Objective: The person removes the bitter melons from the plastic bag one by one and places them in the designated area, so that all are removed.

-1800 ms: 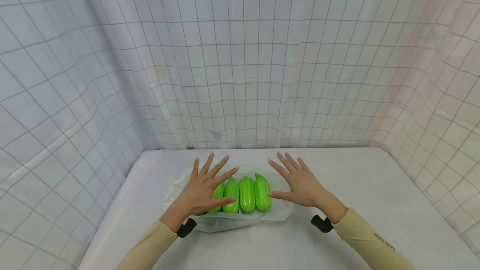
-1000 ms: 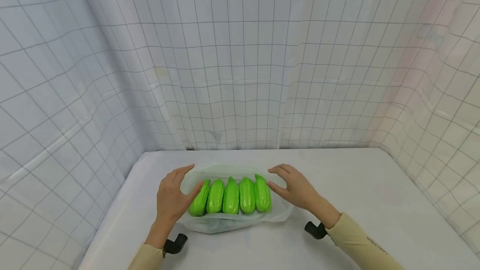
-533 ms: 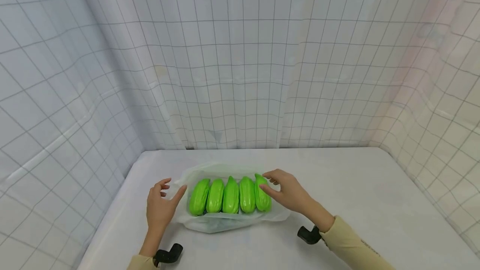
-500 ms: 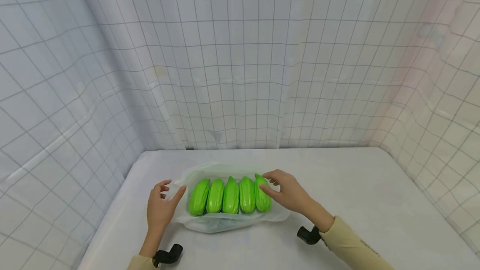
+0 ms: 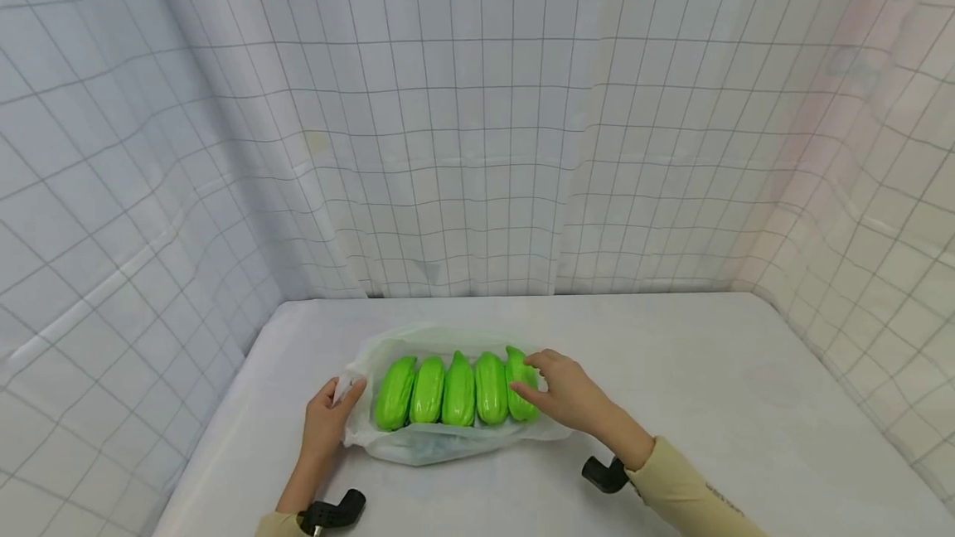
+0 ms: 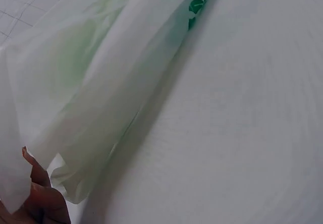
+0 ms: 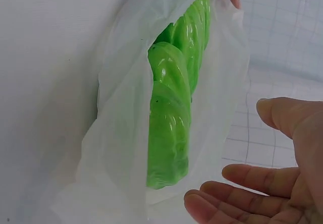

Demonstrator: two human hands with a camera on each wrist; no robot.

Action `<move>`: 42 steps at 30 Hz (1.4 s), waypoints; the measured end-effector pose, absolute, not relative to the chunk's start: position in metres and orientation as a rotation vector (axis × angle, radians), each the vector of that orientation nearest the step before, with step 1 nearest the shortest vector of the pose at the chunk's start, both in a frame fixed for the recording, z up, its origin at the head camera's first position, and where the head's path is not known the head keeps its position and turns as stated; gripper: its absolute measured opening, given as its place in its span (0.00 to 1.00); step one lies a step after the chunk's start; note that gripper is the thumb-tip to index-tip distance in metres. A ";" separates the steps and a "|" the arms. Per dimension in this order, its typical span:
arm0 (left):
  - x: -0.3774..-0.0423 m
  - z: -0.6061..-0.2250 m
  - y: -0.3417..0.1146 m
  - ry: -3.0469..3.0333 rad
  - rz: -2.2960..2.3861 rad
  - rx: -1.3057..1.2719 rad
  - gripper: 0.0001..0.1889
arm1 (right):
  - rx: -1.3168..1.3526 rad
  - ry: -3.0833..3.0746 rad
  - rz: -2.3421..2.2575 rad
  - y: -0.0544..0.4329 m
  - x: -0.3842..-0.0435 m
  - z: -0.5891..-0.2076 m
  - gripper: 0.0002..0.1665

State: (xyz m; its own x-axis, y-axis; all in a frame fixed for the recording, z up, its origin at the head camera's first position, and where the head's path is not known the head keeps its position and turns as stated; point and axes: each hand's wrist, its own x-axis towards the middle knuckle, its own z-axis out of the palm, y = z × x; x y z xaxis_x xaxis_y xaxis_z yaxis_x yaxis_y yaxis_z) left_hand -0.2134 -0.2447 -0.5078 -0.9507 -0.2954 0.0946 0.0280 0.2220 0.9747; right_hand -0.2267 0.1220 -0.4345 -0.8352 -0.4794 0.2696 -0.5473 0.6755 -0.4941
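Note:
A whitish translucent plastic bag (image 5: 421,447) with a green print lies on the table, its mouth spread. Several glossy bright-green ribbed gourd-like vegetables (image 5: 458,392) lie side by side in it, and they show close up in the right wrist view as green vegetables (image 7: 169,133) between the bag's walls. At the bag's left end my left hand (image 5: 324,429) pinches its edge between thumb and fingers; in the left wrist view the fingers (image 6: 48,201) are partly covered by plastic. My right hand (image 5: 570,396) hovers by the rightmost vegetable, thumb and fingers apart, holding nothing.
The white table (image 5: 671,355) extends around the bag. A white grid-patterned curtain (image 5: 462,147) encloses the back and both sides. Each wrist carries a black camera mount (image 5: 336,510).
Both hands were spread over the bag. The left hand has moved left and down and taken hold of the bag's edge; the right has come lower beside the rightmost vegetable. The vegetables stay put.

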 end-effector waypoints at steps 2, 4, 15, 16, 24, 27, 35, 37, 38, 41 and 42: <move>-0.214 -0.509 -0.244 -2.203 -1.830 0.265 0.19 | 0.811 -2.790 0.858 0.121 -0.227 -0.436 0.29; -0.213 -0.510 -0.244 -2.191 -1.847 0.271 0.20 | 0.768 -2.815 0.846 0.121 -0.228 -0.437 0.31; -0.213 -0.511 -0.245 -2.118 -1.945 0.333 0.21 | 0.633 -2.921 0.836 0.114 -0.232 -0.441 0.35; -0.213 -0.511 -0.245 -2.111 -1.954 0.342 0.21 | 0.618 -2.932 0.833 0.114 -0.232 -0.442 0.36; -0.214 -0.514 -0.247 -2.100 -1.959 0.412 0.22 | 0.527 -2.974 0.827 0.110 -0.236 -0.451 0.39; -0.214 -0.513 -0.247 -2.109 -1.953 0.404 0.22 | 0.503 -2.973 0.851 0.109 -0.238 -0.454 0.39; -0.215 -0.514 -0.246 -2.089 -1.981 0.390 0.23 | 0.491 -2.913 0.938 0.108 -0.243 -0.463 0.33; -0.215 -0.514 -0.246 -2.084 -1.987 0.395 0.23 | 0.493 -2.901 0.961 0.108 -0.244 -0.466 0.32; -0.215 -0.514 -0.246 -2.088 -1.987 0.395 0.23 | 0.489 -2.900 0.975 0.108 -0.244 -0.468 0.33; -0.214 -0.515 -0.246 -2.099 -1.993 0.406 0.25 | 0.471 -2.905 1.011 0.107 -0.244 -0.470 0.36; -0.214 -0.514 -0.246 -2.104 -1.992 0.409 0.26 | 0.464 -2.907 1.019 0.107 -0.244 -0.471 0.37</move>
